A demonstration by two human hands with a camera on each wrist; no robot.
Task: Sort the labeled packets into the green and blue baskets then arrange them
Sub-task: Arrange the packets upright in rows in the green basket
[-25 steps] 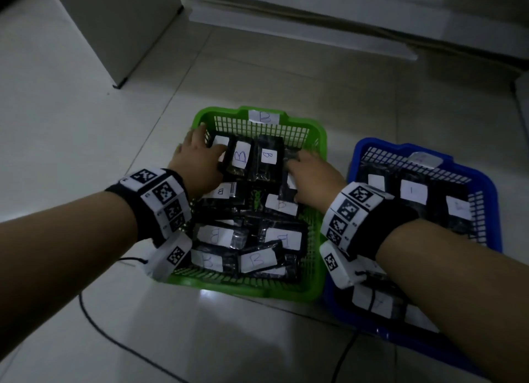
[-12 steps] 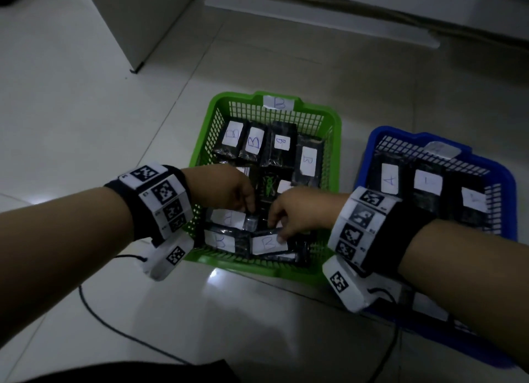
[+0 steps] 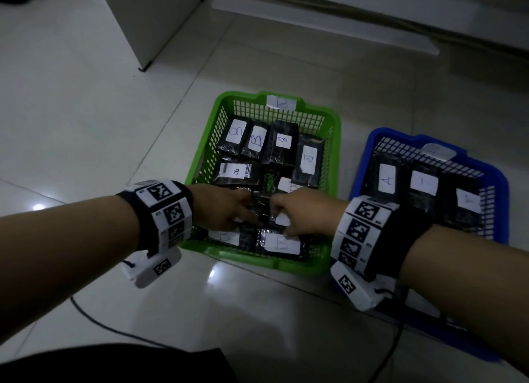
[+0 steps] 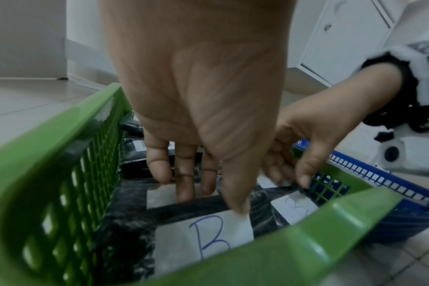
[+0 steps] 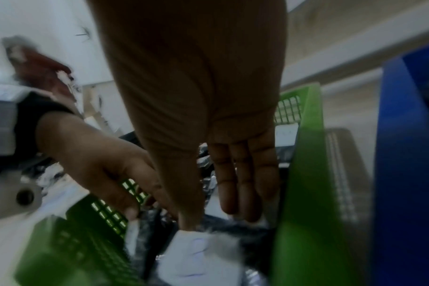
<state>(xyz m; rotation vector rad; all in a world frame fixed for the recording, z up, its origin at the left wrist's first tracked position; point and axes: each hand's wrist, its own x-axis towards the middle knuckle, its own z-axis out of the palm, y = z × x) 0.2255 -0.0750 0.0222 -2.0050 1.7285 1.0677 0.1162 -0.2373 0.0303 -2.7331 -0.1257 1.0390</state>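
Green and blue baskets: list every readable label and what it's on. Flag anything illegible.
"B": tag on the green basket far rim.
"B": back-row packets.
"B": packet with barcode.
"B": near-rim packets.
"A": packet in the blue basket.
Illegible: blue basket's rim tag, two other blue-basket packets, wrist marker codes.

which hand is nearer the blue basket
Right. The right hand works inside the green plastic basket, on the side beside the blue plastic basket; the left hand is farther away.
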